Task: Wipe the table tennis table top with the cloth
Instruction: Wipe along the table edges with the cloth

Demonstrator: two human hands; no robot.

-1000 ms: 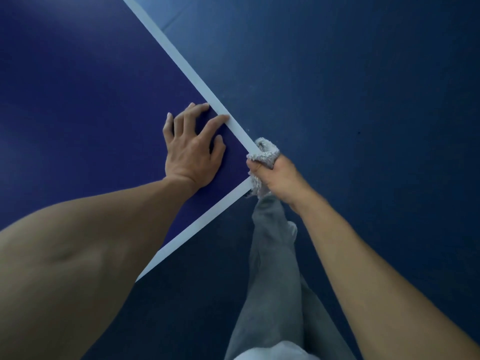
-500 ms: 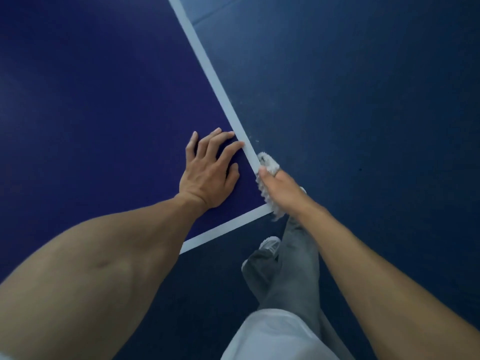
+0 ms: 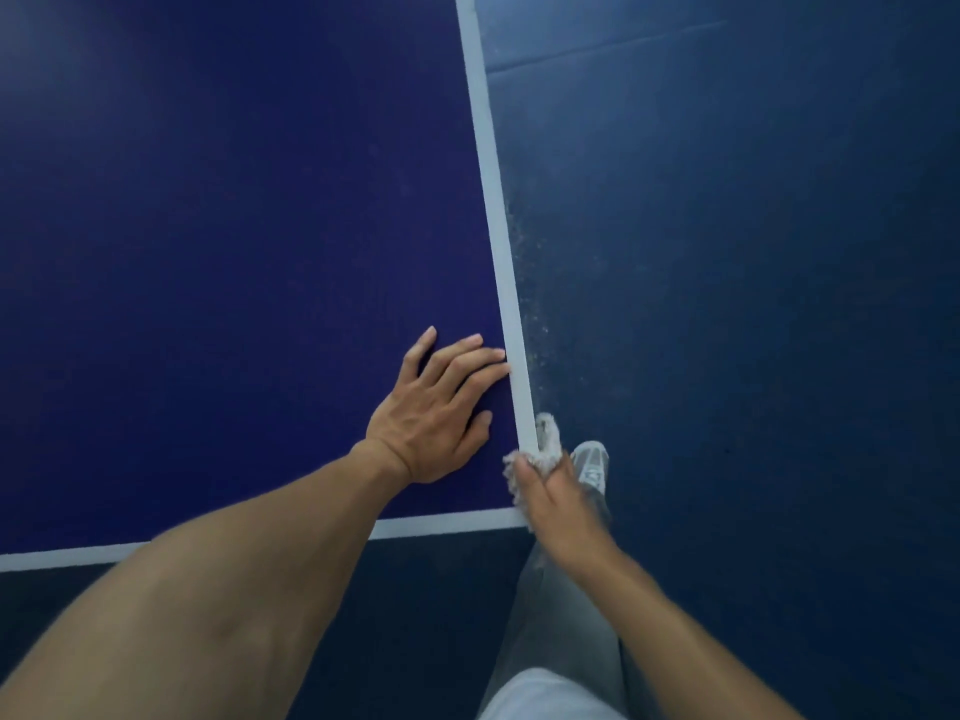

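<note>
Grips the cloth (image 3: 546, 440) in the right hand (image 3: 558, 504), pressed to the side edge of the table (image 3: 208, 252) by its near corner; braces with the left hand (image 3: 431, 413) flat, fingers spread. Seemingly mid-task, with no telling the stretch already wiped.

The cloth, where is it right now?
In the head view the cloth is bunched in the right hand, against the table at its right edge, near the front corner.
</note>
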